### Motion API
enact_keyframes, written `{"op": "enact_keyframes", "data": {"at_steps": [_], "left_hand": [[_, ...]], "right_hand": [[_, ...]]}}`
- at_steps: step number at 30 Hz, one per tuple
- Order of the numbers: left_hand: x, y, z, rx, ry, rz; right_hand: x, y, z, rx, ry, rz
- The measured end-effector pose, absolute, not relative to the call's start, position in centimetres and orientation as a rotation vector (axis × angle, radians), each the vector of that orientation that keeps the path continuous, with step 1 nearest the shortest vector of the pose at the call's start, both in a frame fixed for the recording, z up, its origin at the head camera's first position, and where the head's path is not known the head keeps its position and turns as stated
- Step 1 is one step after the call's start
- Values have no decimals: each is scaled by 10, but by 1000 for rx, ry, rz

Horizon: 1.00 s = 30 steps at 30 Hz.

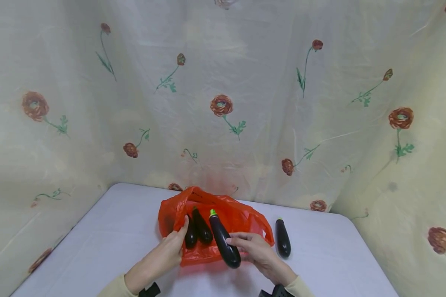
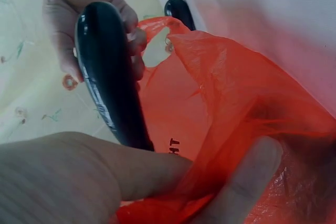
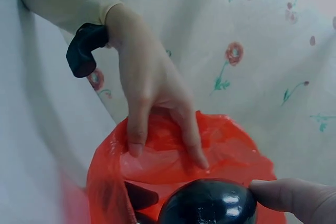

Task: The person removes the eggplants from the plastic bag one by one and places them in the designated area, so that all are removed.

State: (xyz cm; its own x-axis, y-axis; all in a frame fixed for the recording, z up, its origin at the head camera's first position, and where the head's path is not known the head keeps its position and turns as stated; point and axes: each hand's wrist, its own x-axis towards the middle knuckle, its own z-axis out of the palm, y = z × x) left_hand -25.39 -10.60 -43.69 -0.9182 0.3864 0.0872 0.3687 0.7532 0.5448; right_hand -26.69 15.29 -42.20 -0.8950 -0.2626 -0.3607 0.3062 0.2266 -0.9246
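Note:
A red plastic bag (image 1: 245, 214) lies with its mouth wide on the white table. My left hand (image 1: 168, 247) pinches the left edge of the bag between thumb and fingers. In my right hand (image 1: 258, 252) is a dark eggplant (image 1: 223, 239) with a bright green stem end, held over the bag's mouth and tilted. Inside the bag two more eggplants show, one (image 1: 202, 227) in the middle and one (image 1: 190, 236) beside my left fingers. The left wrist view has the held eggplant (image 2: 107, 72) close up, its lower end behind my left hand.
Another eggplant (image 1: 283, 238) lies on the table (image 1: 319, 247) right of the bag. A flower-patterned curtain (image 1: 260, 123) hangs behind the table's far edge and along both sides.

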Motion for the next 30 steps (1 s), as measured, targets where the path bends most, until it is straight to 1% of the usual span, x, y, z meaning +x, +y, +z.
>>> {"op": "enact_keyframes", "data": {"at_steps": [7, 17, 30], "left_hand": [[-254, -106, -438, 636, 2928, 879], [-253, -107, -438, 715, 2943, 880], [-252, -109, -438, 726, 2942, 890]], "right_hand": [[-261, 160, -412, 37, 2069, -1707], [-252, 165, -401, 28, 2067, -1721], [-249, 186, -389, 114, 2161, -1770]]}}
